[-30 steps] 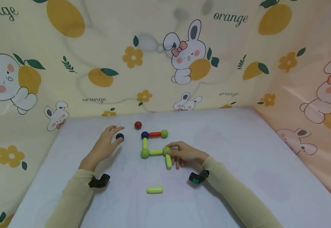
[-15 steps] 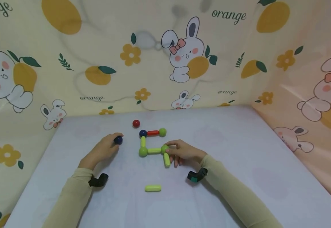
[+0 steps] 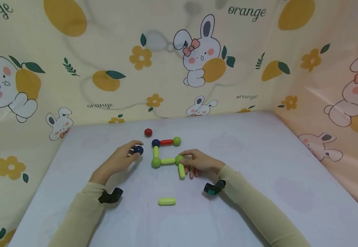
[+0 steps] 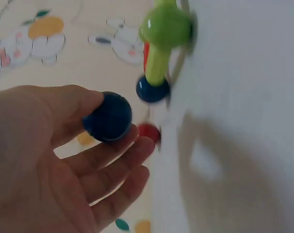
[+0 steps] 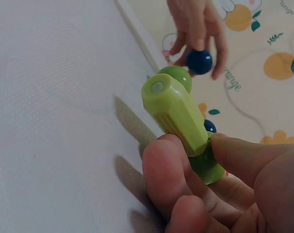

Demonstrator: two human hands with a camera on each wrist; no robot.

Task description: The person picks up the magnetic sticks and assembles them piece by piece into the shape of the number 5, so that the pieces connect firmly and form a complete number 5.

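Two hands engaged: left hand [image 3: 118,160] pinches the dark blue ball [image 3: 138,150] just left of the stick figure, right hand [image 3: 199,164] grips its green stick [image 3: 181,170]; a loose pinch could let the ball roll away.

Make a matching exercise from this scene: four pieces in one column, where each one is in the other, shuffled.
1. dark blue ball
2. red ball
3. loose green stick
4. red stick

a. alone on the table, nearest the camera
b. pinched in the left hand
c. joining a blue and a green ball
d. alone, nearest the back wall

Pairs: 1-b, 2-d, 3-a, 4-c
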